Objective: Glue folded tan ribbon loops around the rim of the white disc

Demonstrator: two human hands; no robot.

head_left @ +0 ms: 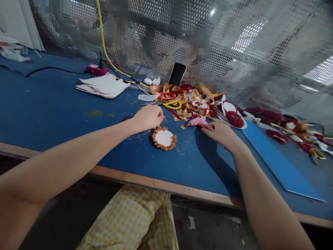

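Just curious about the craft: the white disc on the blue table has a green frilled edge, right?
Not green: the head view shows the white disc on the blue table has an orange-brown frilled edge.

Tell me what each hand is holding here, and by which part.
Left hand is curled beside the ribbon-edged disc; any pinch cannot be told. Right hand: fingertips touch the pink glue gun at its near end, no closed grip.

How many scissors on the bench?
2: red-and-yellow scissors by the ribbon pile beyond the left hand; second scissors far right. Others may hide under scraps.
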